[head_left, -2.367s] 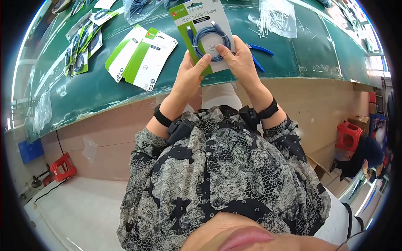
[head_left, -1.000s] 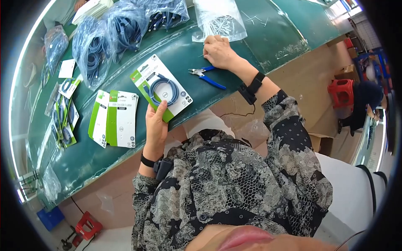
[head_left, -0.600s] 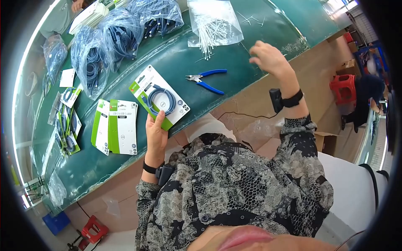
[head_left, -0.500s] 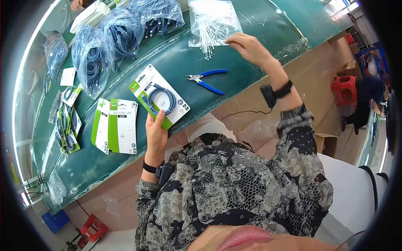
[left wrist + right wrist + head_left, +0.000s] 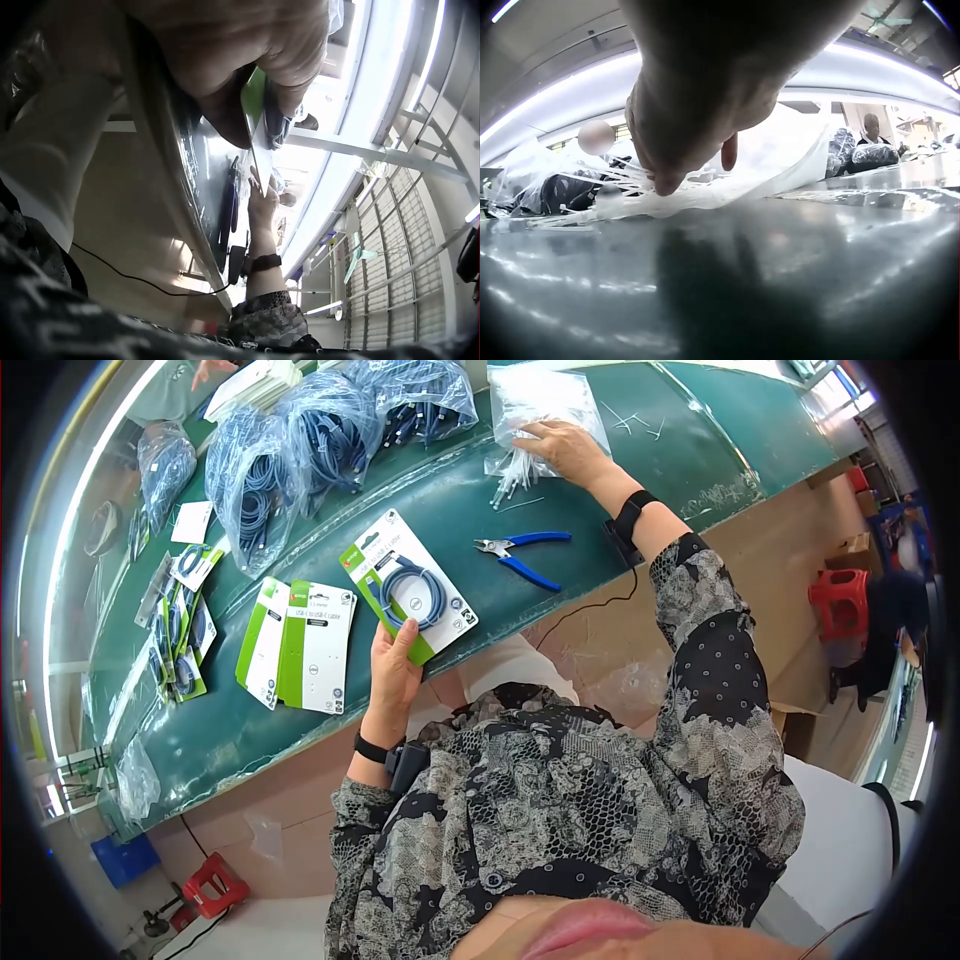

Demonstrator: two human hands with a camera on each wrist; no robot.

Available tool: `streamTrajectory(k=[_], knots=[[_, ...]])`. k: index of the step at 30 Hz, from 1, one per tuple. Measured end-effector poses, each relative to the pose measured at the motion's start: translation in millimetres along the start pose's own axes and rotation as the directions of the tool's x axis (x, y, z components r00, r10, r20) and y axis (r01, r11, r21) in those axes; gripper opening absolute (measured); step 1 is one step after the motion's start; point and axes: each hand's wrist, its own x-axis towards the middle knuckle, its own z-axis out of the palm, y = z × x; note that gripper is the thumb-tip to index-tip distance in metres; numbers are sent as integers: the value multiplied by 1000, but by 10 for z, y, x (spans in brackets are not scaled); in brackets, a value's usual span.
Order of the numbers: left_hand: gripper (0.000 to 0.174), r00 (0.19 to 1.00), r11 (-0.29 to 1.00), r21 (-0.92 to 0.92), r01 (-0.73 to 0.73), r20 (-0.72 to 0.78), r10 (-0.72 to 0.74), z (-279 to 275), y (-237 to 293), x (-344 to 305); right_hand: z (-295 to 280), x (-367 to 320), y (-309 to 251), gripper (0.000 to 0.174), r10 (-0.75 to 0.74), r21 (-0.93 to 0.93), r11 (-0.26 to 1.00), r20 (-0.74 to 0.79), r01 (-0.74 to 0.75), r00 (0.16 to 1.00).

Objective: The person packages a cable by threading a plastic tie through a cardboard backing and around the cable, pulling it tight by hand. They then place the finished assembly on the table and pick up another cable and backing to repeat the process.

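Observation:
My left hand (image 5: 394, 668) grips the lower edge of a green-and-white USB-C cable card (image 5: 455, 622), thumb on its front. A blue coiled cable (image 5: 440, 600) is fixed to the card, which is tilted at the table's front edge. In the left wrist view the card (image 5: 260, 146) shows nearly edge-on beneath the hand. My right hand (image 5: 575, 452) reaches over a clear plastic bag (image 5: 535, 388) of white cable ties (image 5: 513, 482), fingers extended among them. From the right wrist view, the fingertips are right at the ties (image 5: 622, 178). Blue-handled cutters (image 5: 543, 539) lie between the hands.
Two overlapping blank cards (image 5: 322, 660) lie left of my left hand. Farther left is a pile of carded cables (image 5: 182, 630). Bags of blue cables (image 5: 325, 435) line the back of the green table (image 5: 420, 485). Several loose ties (image 5: 635, 418) lie beyond the tie bag.
My right hand has left the card, gone to the ties, drawn back to the right, and now returned onto the bag. The left hand keeps holding the card, lowered toward the table.

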Motion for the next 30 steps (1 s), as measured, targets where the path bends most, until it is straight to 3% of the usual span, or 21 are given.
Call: streamTrajectory(k=[1, 6, 13, 19, 22, 26, 30], knots=[[37, 1000, 1000, 0, 3, -2, -3, 4, -2, -3, -19, 10, -10, 34, -93, -59, 994, -107, 87, 990], [37, 1000, 1000, -3, -2, 6, 2, 26, 19, 6, -178, -11, -187, 29, -135, 40, 990, -59, 138, 989], [38, 1000, 1000, 10, -7, 17, 7, 42, 19, 19, -190, -106, -220, 19, -116, 114, 984, -189, 139, 975], [37, 1000, 1000, -18, -10, 17, 10, 8, -10, 9, -216, -20, -262, 15, -214, 110, 967, -130, 228, 968], [36, 1000, 1000, -16, -17, 8, 17, -14, -20, 6, -262, -33, -313, 14, -223, 127, 964, -92, 233, 971], [34, 1000, 1000, -14, -11, 2, 11, -15, -22, 7, -274, -81, -383, 14, -208, 165, 957, -186, 239, 960], [35, 1000, 1000, -17, -10, 8, 10, -7, -1, 4, -417, -52, -553, 11, -99, 362, 909, -299, 208, 949]])
